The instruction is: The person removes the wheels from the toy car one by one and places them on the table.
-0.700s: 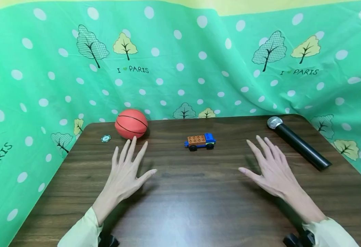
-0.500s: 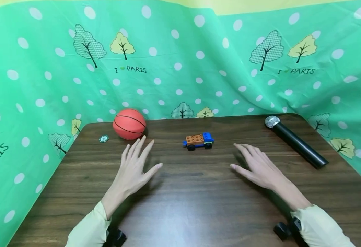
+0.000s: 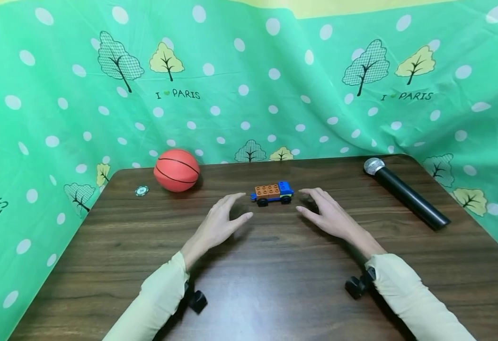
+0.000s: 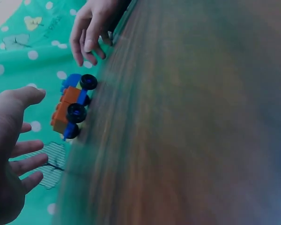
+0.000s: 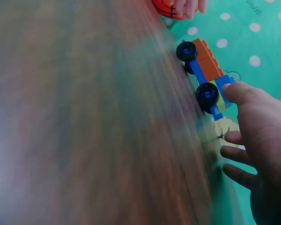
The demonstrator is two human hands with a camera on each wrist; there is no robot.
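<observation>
A toy car [image 3: 273, 193] built of orange and blue bricks on black wheels stands on the wooden table. In the head view my left hand [image 3: 220, 221] is just left of it, thumb and fingers spread apart with nothing between them. On its other side my right hand [image 3: 326, 213] hovers close to the blue end, likewise holding nothing. Both wrist views also catch the car: the left wrist view shows its wheels [image 4: 77, 113] beyond my left thumb, and in the right wrist view its blue end [image 5: 223, 84] lies beside my right thumb, partly overlapped by it.
A red basketball [image 3: 176, 170] sits at the back left, with a small poker chip [image 3: 142, 190] beside it. A black microphone [image 3: 406, 193] with a silver head lies at the right. Behind the table [image 3: 249, 279] hangs a green dotted cloth [image 3: 232, 61].
Both hands have moved inward toward the toy car, the left one from near the basketball, the right one from near the microphone. The car, ball, chip and microphone stay on their spots.
</observation>
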